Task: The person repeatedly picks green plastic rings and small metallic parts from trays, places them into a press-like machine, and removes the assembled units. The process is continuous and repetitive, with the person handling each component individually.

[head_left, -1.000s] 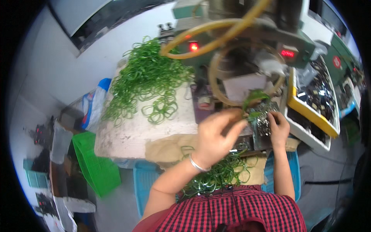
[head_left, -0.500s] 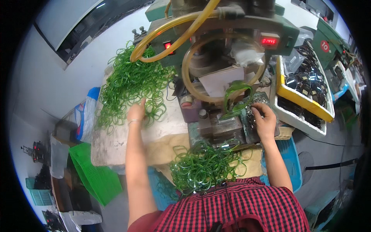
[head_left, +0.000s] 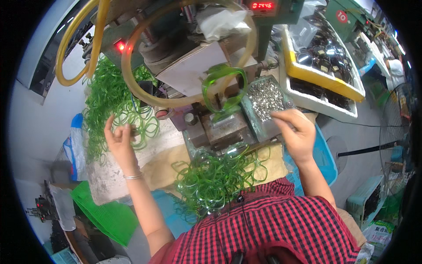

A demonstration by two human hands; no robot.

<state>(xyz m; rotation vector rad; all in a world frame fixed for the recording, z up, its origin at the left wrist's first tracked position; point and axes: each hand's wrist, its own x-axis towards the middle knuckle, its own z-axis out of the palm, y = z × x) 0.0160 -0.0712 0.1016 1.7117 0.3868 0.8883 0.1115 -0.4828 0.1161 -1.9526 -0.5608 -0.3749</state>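
Observation:
My left hand is raised over the left side of the worktable with its fingers apart and nothing in them. Close beyond it lies a big heap of green plastic eyeglass frames. My right hand is at the near right corner of a tray of small metal parts. Its thumb and forefinger are pinched, and whatever they may hold is too small to make out. One green eyeglass frame stands upright on the press between my hands. A second pile of green frames lies against my apron.
Yellow hoses loop in front of the press head. A foam box of dark eyeglasses stands at the right. Blue baskets sit below the table, and a green basket is at lower left. A floor fan stands far right.
The view has turned, so the press appears further left. My left hand has come away from the heap with its fingers spreading. My right hand has drawn back to the parts tray's near edge.

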